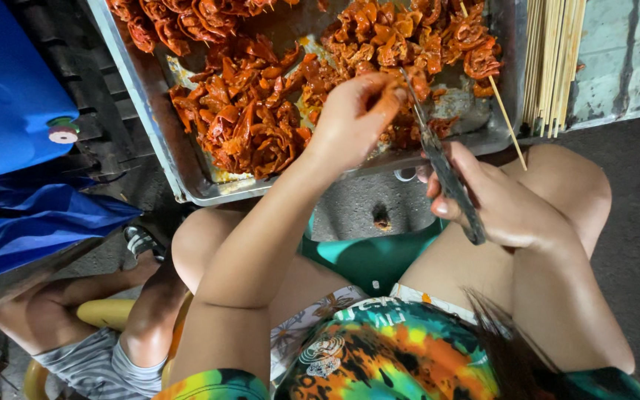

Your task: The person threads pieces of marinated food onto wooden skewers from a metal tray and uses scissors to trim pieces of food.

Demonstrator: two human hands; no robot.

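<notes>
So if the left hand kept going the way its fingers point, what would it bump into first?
Probably the heap of reddish-orange marinated meat pieces in the shallow metal tray. The left hand already pinches a piece above it, though depth is hard to judge.

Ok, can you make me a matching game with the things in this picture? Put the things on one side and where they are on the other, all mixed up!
Things:
1. Marinated meat pieces
2. Bundle of bamboo skewers
3. Scissors
4. Blue container

Places:
A. In the right hand
B. Far left
C. Right of the metal tray
D. Inside the metal tray

Pairs: 1-D, 2-C, 3-A, 4-B
</notes>
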